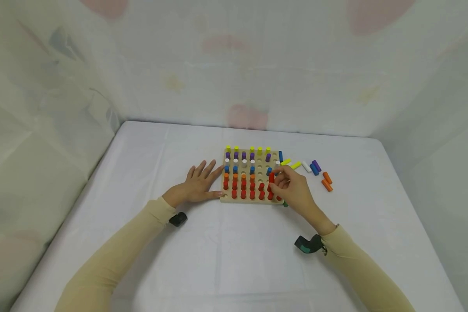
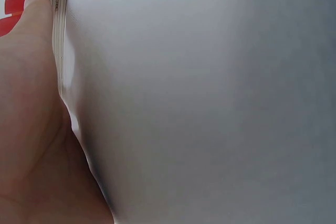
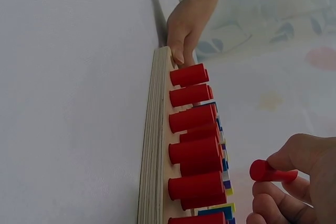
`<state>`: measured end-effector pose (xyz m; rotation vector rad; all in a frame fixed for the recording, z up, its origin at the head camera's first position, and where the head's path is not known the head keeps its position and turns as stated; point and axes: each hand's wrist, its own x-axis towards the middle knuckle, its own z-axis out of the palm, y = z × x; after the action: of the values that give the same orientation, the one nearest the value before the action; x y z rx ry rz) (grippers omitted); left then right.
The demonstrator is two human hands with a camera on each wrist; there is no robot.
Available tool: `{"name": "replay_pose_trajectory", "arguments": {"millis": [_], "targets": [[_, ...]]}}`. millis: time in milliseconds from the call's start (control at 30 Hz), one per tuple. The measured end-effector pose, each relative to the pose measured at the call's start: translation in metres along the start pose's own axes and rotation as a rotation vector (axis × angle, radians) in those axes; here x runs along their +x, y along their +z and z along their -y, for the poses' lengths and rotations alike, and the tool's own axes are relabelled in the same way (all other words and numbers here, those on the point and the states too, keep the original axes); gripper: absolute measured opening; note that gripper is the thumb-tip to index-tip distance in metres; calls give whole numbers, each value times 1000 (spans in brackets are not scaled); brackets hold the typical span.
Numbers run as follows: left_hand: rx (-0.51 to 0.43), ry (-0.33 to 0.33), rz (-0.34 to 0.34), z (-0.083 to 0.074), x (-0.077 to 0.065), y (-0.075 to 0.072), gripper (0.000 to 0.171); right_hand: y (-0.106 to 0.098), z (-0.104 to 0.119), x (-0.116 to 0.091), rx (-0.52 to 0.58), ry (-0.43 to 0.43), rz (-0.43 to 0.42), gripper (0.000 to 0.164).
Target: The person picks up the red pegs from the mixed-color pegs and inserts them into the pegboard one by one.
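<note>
A wooden pegboard stands on the white table, with rows of upright yellow, purple, white, blue, orange and red pegs. Several holes show bare, mostly toward the right. My right hand is over the board's right side and pinches a red peg between thumb and fingers, apart from the board in the right wrist view. Flat on the table at the board's left lies my left hand, fingers spread. Its thumb rests on the board's front left corner. The right hand hides part of the board's right edge.
Loose pegs lie right of the board: yellow, white, purple, blue and orange. A green peg shows by the front right corner. Patterned fabric walls stand around the table.
</note>
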<state>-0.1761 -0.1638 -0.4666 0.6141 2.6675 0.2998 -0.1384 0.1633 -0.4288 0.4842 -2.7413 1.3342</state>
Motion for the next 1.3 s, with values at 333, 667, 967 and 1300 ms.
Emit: {"name": "replay_pose_trajectory", "arguments": {"millis": [333,667,967,1300], "targets": [[20,-11,7,3,2,1,92,11,3,7,3,-39,16,34],[9,-10,8,5,1,3,92,17,9,10,2,-81,26,36],[11,-6,-4,5,1,1,92,23,13,17,-13,-126,37,35],[16,7,-5,7,4,5,93,31,19,23,12,-164,54,33]]}}
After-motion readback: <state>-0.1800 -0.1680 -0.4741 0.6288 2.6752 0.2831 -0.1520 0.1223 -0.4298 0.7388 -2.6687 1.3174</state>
